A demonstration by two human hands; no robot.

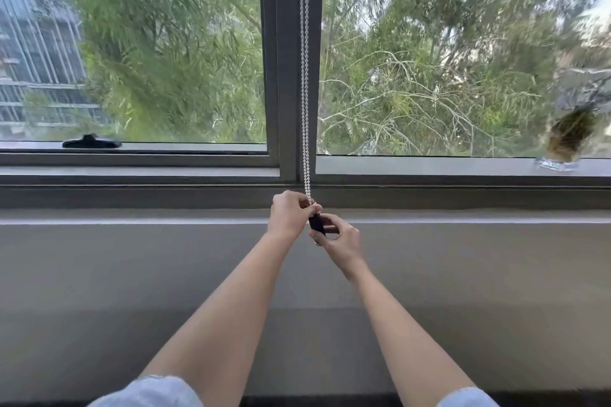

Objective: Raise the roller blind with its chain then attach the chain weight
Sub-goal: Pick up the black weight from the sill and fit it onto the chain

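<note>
Both hands at the chain's bottom end
Left hand (288, 212) pinches the beaded chain (305, 76) (hanging vertical); right hand (337, 236) grips the upright dark chain weight (316, 222).

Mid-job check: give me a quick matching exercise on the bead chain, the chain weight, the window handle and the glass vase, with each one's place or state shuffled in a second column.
Things:
1. bead chain
2. chain weight
3. window handle
4. glass vase

Places or states:
A. lying on the lower frame of the left pane
B. standing on the sill at far right
C. hanging down in front of the centre mullion
D. dark, pinched between the left hand and right hand

Pairs: 1-C, 2-D, 3-A, 4-B
</note>
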